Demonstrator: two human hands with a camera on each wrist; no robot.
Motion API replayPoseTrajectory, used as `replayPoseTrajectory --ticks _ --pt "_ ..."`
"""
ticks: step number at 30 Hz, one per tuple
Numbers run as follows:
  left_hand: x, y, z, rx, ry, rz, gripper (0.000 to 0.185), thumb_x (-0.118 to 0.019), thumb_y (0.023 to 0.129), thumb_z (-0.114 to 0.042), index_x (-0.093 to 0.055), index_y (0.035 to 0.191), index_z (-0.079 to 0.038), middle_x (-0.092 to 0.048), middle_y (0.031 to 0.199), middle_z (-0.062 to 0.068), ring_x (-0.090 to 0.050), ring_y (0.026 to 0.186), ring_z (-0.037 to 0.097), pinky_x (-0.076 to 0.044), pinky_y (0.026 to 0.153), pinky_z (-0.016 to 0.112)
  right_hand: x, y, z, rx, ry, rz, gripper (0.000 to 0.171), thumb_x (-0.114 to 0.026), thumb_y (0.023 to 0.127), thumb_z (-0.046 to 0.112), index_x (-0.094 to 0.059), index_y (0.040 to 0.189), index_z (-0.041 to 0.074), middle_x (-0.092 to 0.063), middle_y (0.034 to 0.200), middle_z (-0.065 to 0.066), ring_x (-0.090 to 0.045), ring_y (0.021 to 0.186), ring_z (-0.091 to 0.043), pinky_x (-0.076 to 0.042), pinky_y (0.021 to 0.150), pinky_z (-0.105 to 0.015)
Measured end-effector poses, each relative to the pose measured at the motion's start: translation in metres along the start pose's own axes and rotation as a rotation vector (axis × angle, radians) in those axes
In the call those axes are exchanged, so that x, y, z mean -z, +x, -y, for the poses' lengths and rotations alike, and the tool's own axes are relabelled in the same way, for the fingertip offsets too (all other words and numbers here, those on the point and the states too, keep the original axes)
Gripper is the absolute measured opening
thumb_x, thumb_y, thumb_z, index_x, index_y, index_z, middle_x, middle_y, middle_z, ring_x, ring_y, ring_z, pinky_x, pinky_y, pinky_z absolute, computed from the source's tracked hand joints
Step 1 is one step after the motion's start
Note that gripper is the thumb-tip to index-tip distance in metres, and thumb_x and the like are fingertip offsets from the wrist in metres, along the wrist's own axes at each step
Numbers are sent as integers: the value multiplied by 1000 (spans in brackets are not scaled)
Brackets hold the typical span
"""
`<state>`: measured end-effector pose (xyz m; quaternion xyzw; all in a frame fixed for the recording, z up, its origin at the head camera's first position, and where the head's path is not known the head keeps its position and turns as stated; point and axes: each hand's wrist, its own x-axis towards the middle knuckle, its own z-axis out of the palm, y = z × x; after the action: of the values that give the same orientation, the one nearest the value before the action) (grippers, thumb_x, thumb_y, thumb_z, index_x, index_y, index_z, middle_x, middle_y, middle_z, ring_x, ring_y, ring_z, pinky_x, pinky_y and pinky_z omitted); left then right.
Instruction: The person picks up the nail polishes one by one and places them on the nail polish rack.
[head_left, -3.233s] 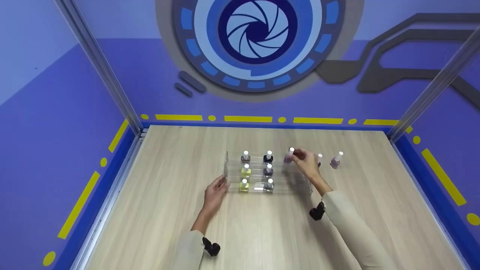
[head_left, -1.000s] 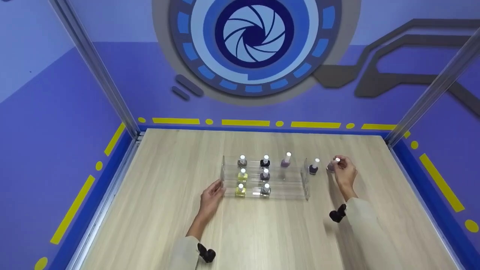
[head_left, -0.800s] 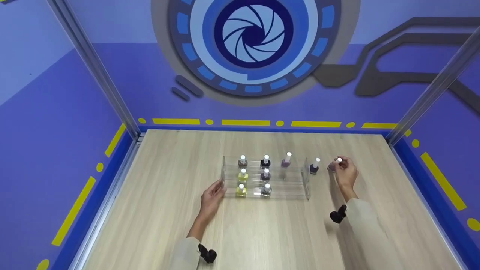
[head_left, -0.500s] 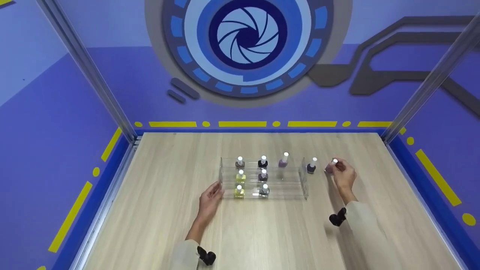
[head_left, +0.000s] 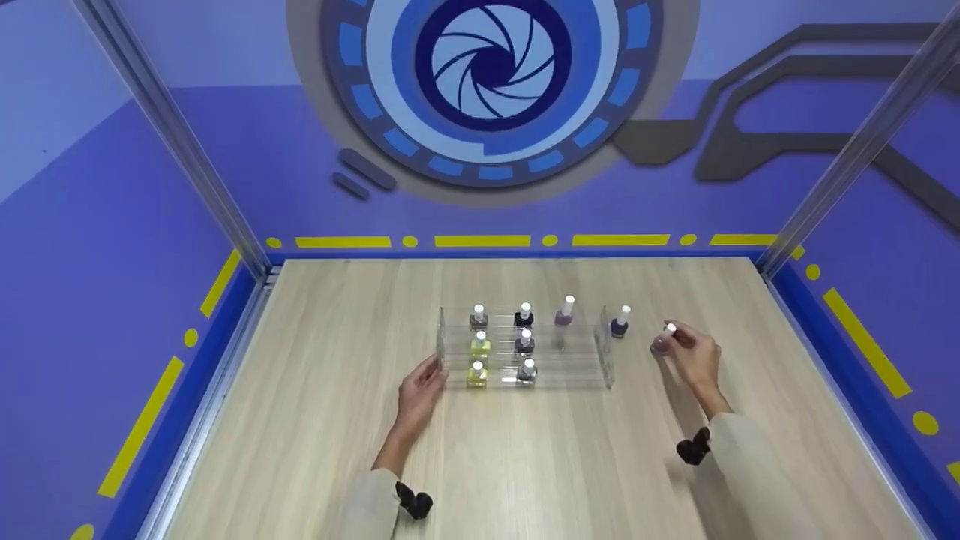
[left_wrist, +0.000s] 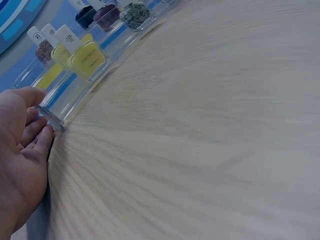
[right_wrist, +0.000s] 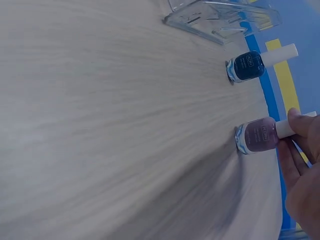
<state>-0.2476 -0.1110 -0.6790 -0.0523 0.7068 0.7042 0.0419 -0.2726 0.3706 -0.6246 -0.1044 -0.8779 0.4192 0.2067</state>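
Observation:
A clear acrylic tiered rack point(head_left: 577, 371) stands mid-table with nail polish bottles in two columns, including a yellow bottle point(left_wrist: 89, 60) at the front left. Alone at the right of its top tier is a light purple bottle point(head_left: 564, 315). My left hand point(head_left: 420, 394) holds the rack's left end panel, thumb and fingers about its edge. To the right of the rack, my right hand point(head_left: 696, 361) pinches the white cap of a mauve nail polish bottle point(right_wrist: 260, 135), whose base is at the tabletop. Between it and the rack, a dark navy bottle point(right_wrist: 247, 66) stands on the table.
The wooden tabletop point(head_left: 480, 465) is bounded by a blue back wall point(head_left: 495, 217) and side walls with metal posts point(head_left: 187, 150) at the corners. Small black devices point(head_left: 694, 447) sit at both wrists.
My right hand has let go of the light purple bottle on the top tier, moved right and pinched the mauve bottle. That bottle has shifted slightly nearer me. My left hand stays at the rack.

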Motion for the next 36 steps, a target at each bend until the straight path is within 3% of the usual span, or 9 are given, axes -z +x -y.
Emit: replayPoseTrajectory --ticks 8,11,15,19,22,27,36 --pt "2 3 2 -10 -6 -4 49 -56 106 -16 -45 153 -6 -48 156 18 -47 146 34 -52 111 38 10 -4 13 17 68 43 30 -73 94 5 -73 123 0 -74 117 -23 -62 89 12 -40 80 7" --pt "3 3 2 -11 -7 -2 49 -56 106 -17 -45 153 -6 -48 157 19 -46 146 34 -52 112 37 12 -4 27 50 124 47 30 -73 93 4 -72 123 -1 -74 117 -23 -69 92 6 -44 80 5" --pt "3 3 3 -27 3 3 49 -55 106 -16 -44 153 -5 -47 157 19 -46 146 35 -53 111 36 20 -12 69 115 203 43 31 -73 91 -2 -71 122 -6 -74 114 -28 -75 94 -8 -51 80 0" --pt "3 2 2 -43 13 2 49 -54 106 -14 -44 153 -4 -48 156 20 -46 146 36 -54 110 38 23 -20 104 157 291 71 32 -72 90 -8 -69 121 -12 -71 114 -33 -72 93 -2 -55 81 -5" --pt "3 1 0 -36 23 3 49 -56 106 -17 -45 153 -7 -48 156 18 -46 146 35 -52 111 37 19 -22 113 175 355 91 32 -71 89 -10 -68 120 -14 -70 112 -37 -70 90 4 -57 80 -8" --pt "3 3 -1 -10 39 -9 50 -57 105 -22 -47 152 -10 -50 156 15 -46 147 33 -51 113 36 9 -27 127 200 400 117 30 -71 88 -11 -68 118 -15 -70 110 -37 -70 88 2 -58 79 -10" --pt "-1 2 2 -16 19 -10 49 -58 105 -19 -48 151 -8 -51 155 17 -48 145 33 -54 109 33 -10 -41 138 136 375 184 25 -73 89 -8 -66 112 -15 -72 106 -33 -74 90 -15 -59 79 -12"
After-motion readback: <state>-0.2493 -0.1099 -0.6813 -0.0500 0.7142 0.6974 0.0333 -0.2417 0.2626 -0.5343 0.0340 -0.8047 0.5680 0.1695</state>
